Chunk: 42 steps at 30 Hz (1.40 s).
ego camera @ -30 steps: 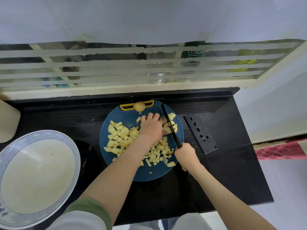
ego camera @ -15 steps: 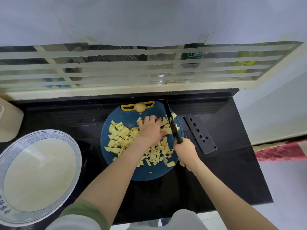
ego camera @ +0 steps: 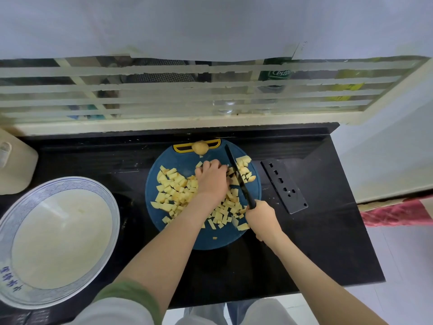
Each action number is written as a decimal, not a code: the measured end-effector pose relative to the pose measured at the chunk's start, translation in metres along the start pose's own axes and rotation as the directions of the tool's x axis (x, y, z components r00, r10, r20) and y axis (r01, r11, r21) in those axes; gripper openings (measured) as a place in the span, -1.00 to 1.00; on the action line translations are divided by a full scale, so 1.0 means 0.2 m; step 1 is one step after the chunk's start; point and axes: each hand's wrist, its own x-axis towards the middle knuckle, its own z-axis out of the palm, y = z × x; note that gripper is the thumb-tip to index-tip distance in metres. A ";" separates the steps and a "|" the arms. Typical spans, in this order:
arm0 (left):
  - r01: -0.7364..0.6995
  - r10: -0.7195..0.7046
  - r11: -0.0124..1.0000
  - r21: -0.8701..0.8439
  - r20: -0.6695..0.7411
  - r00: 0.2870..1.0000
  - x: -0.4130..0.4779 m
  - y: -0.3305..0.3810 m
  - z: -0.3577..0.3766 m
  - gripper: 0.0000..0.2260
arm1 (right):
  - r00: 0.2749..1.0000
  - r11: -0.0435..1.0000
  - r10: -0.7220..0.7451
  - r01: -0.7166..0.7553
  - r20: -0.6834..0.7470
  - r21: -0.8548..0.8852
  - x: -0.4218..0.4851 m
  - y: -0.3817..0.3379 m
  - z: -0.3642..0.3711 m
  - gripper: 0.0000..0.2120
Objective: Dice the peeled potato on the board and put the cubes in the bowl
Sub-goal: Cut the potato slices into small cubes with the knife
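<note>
A round blue cutting board [ego camera: 206,240] lies on the black counter, covered with several yellow potato cubes [ego camera: 174,186]. My left hand [ego camera: 212,178] presses down on potato pieces at the board's upper right, fingers curled over them. My right hand [ego camera: 263,218] grips the handle of a black knife [ego camera: 237,175], whose blade lies across the pieces just right of my left fingers. More cut pieces [ego camera: 244,164] lie right of the blade. A small potato end [ego camera: 199,147] sits at the board's yellow handle. The large white bowl [ego camera: 14,221] with a blue rim stands at the left.
A black perforated knife sheath [ego camera: 284,186] lies right of the board. A cream container [ego camera: 16,165] stands at the far left. A barred window sill runs behind the counter. The counter's right edge drops to a tiled floor.
The knife blade has shifted slightly along the potato pieces and dropped down onto them. My left hand stays pressed on the pieces. The bowl has not moved.
</note>
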 end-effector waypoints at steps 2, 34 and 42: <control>-0.009 0.009 1.000 -0.006 0.003 1.000 0.00 0.00 0.00 -0.68 | 1.000 1.000 0.027 -0.027 0.004 -0.008 0.02 -0.01 0.00 -0.82; 0.062 -0.066 0.984 -0.166 -0.018 0.998 -0.08 -0.05 -0.05 -0.70 | 0.992 0.996 -0.079 0.074 -0.098 -0.056 0.12 0.04 -0.19 -0.82; 0.045 -0.059 0.990 -0.133 -0.101 0.993 -0.10 -0.06 -0.08 -0.56 | 0.988 0.952 -0.147 0.152 0.039 -0.264 0.07 0.04 -0.08 -0.83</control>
